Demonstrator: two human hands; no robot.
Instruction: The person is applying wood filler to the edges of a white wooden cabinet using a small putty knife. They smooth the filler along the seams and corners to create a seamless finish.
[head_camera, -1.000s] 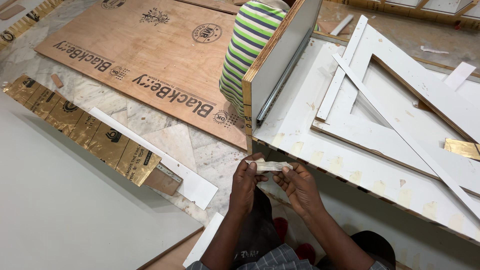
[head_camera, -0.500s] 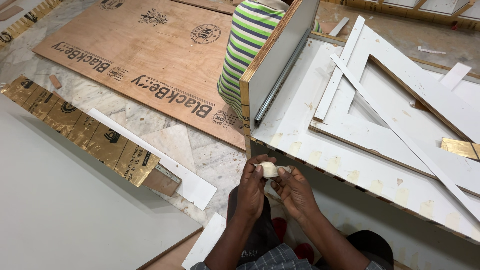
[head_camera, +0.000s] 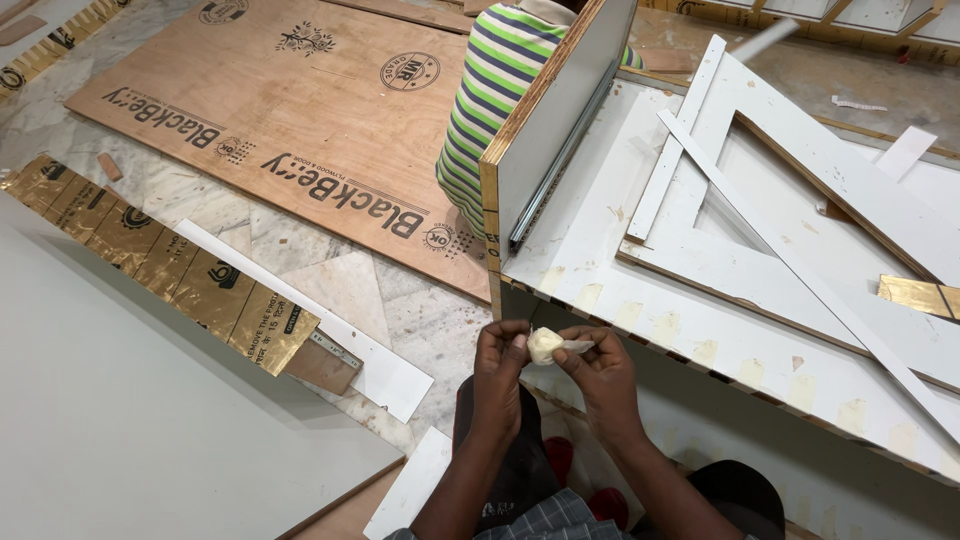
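Brown plywood, one large sheet (head_camera: 290, 130), lies flat on the marble floor (head_camera: 300, 270) at the upper left, with dark round stamps and lettering on its face. At the lower left a big pale grey board (head_camera: 130, 430) fills the corner, and a long strip wrapped in gold foil (head_camera: 160, 265) lies along its upper edge, with a narrow white strip (head_camera: 330, 335) just beside it. On the right is a white worktop (head_camera: 700, 340) with yellowish glue marks along its near edge; it carries a white frame piece (head_camera: 800, 160) and a thin white lath (head_camera: 800, 260) lying diagonally across that frame. A white panel (head_camera: 555, 120) stands upright on its edge at the left end of the worktop, with a metal drawer rail (head_camera: 560, 165) on its face. Behind this panel is another person in a green and white striped shirt (head_camera: 495, 90). In front of the worktop's near edge, both hands are close together: the left hand (head_camera: 500, 365) and the right hand (head_camera: 600, 375) pinch between their fingertips a small cream lump (head_camera: 543, 345) with a thin pale strip coming out to the right, held in the air just below the worktop edge.
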